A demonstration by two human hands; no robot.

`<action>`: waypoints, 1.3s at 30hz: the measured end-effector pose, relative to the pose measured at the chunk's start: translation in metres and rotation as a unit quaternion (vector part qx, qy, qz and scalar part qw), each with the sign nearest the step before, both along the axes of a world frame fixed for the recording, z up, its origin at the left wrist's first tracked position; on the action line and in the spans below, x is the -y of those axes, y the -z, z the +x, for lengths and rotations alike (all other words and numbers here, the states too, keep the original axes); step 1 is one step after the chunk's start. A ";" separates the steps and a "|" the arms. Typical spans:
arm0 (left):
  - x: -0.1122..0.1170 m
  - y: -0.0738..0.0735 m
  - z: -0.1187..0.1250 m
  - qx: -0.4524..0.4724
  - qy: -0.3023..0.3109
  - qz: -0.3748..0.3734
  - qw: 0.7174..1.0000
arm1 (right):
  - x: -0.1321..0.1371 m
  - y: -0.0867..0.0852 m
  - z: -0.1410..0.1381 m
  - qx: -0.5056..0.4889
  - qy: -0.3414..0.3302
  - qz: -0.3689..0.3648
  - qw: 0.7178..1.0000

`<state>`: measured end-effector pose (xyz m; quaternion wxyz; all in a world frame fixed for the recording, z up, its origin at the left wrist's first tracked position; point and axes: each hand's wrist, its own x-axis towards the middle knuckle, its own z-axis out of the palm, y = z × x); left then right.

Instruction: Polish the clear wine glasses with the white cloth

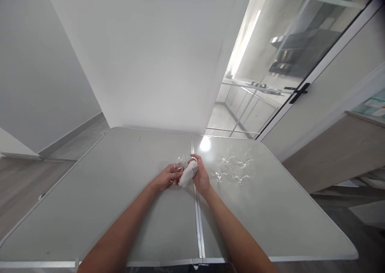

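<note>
White cloth (188, 174) is slanting down-left from my right hand (201, 174), which is gripping it; just leftward, my left hand (169, 176) is holding a clear glass (182, 159). Other glasses (240, 179) are resting nearer my right.

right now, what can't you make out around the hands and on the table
All in the head view:
- Lower part of the clear glass: hidden by the left hand and white cloth.
- Some fingers of the right hand: behind the cloth.
- Rims of the other glasses: too faint against the table.
- Forearms: cut off by the bottom edge.
</note>
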<state>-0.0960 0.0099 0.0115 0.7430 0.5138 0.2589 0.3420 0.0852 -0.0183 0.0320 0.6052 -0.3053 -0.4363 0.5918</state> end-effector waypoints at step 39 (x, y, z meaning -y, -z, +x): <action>-0.009 0.002 -0.018 -0.374 -0.260 0.419 0.786 | 0.004 0.000 0.021 0.336 0.123 0.133 0.924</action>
